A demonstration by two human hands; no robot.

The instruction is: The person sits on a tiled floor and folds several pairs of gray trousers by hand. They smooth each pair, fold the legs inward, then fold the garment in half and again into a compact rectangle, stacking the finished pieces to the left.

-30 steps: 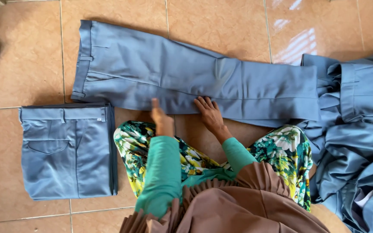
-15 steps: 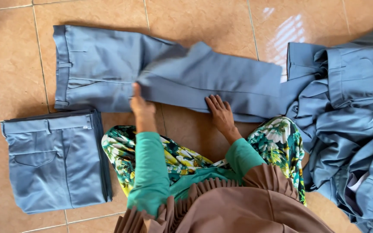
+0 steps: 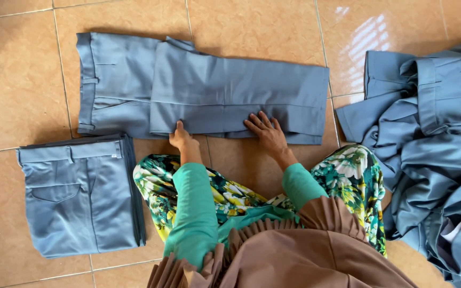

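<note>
Tiled floor (image 3: pixel 22 85), both hands on folded trousers (image 3: pixel 230 96)

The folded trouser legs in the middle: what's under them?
Under the folded legs lies the trousers' upper part; only the waistband end shows. The rest is covered. Both hands, left and right, press the near edge.

Tan tiled floor (image 3: pixel 262 26), half-folded grey-blue trousers (image 3: pixel 230 96), folded pair (image 3: pixel 76 197), unfolded heap (image 3: pixel 433 149)
</note>
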